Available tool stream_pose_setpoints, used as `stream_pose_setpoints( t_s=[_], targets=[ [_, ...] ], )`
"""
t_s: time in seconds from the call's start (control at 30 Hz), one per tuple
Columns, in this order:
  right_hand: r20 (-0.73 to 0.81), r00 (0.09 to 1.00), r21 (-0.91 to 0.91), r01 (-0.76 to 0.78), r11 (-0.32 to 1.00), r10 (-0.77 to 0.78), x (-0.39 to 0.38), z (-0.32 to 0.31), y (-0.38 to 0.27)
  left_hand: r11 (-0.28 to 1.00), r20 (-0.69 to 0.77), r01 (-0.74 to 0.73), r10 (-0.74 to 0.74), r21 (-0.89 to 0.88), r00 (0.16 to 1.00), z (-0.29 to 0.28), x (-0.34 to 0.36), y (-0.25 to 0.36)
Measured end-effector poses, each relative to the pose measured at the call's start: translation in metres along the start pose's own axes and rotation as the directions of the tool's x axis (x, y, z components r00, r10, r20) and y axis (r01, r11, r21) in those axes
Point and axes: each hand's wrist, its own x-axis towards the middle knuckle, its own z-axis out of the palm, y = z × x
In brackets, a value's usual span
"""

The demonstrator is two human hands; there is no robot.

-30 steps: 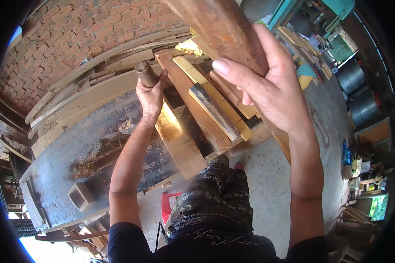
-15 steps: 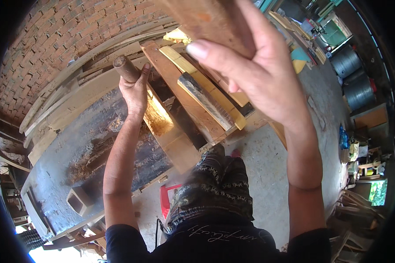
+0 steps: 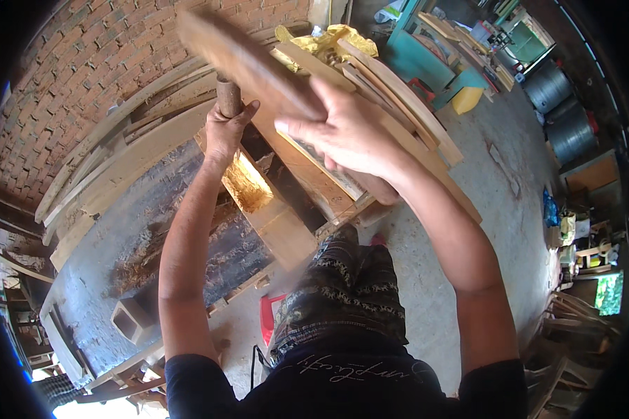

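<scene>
My left hand (image 3: pixel 225 129) grips an upright round brown wooden tool handle (image 3: pixel 228 94); the tool's lower end is hidden. It stands over a light board (image 3: pixel 279 230) with a rough, chipped hollow (image 3: pixel 251 183). My right hand (image 3: pixel 342 133) is wrapped round a long, thick brown piece of wood (image 3: pixel 251 63), blurred by motion, held slantwise with its upper part just above and beside the handle's top; I cannot tell whether they touch. Under my right hand lie planks (image 3: pixel 314 195) partly hidden by it.
A dark, worn bench top (image 3: pixel 112 279) with a small hollow block (image 3: pixel 129 321) spreads left. Stacked strips (image 3: pixel 119 146) lie along a brick wall (image 3: pixel 77 84). Boards (image 3: pixel 426 133) and yellow wrapping (image 3: pixel 349 42) are beyond. A red stool (image 3: pixel 269 321) is below; metal drums (image 3: pixel 566 133) stand right.
My right hand has moved leftward with the thick piece of wood, whose upper end has swung toward the handle. My left hand has shifted slightly, still gripping the handle.
</scene>
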Motion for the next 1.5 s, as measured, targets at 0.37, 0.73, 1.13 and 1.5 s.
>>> stream_pose_setpoints(
  t_s=[0.37,0.73,1.13,1.5],
  targets=[
    [-0.060,0.988,0.251,0.151,0.956,-0.140,-0.019,-0.008,0.013,0.992,-0.135,-0.118,0.122,0.034,0.983,-0.009,-0.026,0.023],
    [0.011,0.968,-0.210,0.247,0.946,-0.250,-0.004,0.008,0.015,0.983,0.029,-0.161,0.164,-0.092,0.986,-0.008,-0.022,-0.002],
    [-0.108,0.993,0.413,0.079,0.907,-0.037,-0.074,0.009,0.032,0.993,0.475,-0.016,-0.042,0.117,0.879,0.013,-0.043,0.024],
    [-0.168,0.976,0.581,-0.015,0.814,0.138,-0.169,0.076,0.113,0.845,0.011,-0.455,0.472,0.280,0.882,0.025,-0.141,-0.011]
  ],
)
